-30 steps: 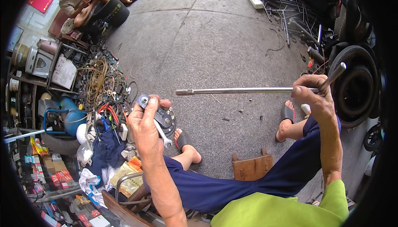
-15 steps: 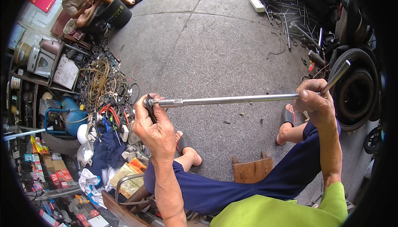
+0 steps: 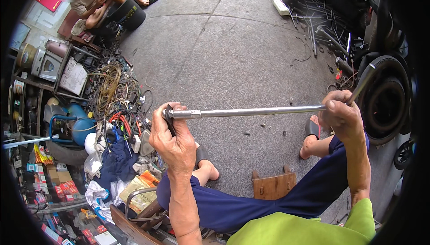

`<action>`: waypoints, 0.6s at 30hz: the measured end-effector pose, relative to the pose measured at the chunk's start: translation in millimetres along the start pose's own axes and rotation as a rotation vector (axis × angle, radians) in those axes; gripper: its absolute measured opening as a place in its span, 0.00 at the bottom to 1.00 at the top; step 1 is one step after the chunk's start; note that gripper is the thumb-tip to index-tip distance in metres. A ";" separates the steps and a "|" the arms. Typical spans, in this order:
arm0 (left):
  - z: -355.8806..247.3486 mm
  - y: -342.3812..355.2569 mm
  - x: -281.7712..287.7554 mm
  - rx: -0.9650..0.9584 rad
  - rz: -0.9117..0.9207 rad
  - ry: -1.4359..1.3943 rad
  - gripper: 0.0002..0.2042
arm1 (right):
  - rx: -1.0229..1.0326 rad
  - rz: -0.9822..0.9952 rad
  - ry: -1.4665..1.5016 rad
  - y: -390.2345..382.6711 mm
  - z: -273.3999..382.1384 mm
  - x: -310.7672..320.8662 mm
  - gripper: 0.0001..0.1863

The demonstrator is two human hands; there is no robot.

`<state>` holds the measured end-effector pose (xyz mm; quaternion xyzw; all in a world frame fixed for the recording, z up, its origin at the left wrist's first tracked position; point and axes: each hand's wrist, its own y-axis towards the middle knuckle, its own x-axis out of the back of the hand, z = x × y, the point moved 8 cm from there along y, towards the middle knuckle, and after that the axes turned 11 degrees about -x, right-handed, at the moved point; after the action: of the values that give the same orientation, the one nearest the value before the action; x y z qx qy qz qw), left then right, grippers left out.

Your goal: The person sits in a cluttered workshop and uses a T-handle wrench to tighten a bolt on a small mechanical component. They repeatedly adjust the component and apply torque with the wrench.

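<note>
My left hand (image 3: 172, 140) is closed on a dark metal part (image 3: 168, 119), mostly hidden behind its fingers. The socket end (image 3: 190, 114) of a long steel wrench (image 3: 262, 110) meets that part between my thumb and fingers. At the other end my right hand (image 3: 341, 117) is closed around the wrench where it joins a slanted cross-handle (image 3: 363, 81). The wrench lies nearly level across the picture, above my knees. I cannot see the open-end spanner behind my left hand.
A tangle of cables and hoses (image 3: 109, 81), clothes and boxes lines the left. A co-worker (image 3: 85, 8) sits beside a black tub (image 3: 127, 17). Metal rods (image 3: 313, 28) and tyres (image 3: 385, 102) are on the right. A small wooden stool (image 3: 273, 184) stands between my feet.
My left hand has turned and moved slightly right. My right hand has lowered slightly, bringing the wrench's socket, earlier held apart, onto the part in my left hand.
</note>
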<state>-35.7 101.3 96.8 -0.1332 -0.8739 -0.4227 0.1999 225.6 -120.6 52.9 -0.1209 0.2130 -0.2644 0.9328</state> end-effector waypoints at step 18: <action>6.7 5.5 10.9 0.000 -0.053 -0.015 0.08 | -0.520 0.233 0.299 -1.4 -52.9 -28.1 0.19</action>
<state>-44.7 110.6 101.8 -0.1131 -0.8785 -0.4270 0.1818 178.9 -112.4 16.2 -0.2900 0.4205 -0.1075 0.8529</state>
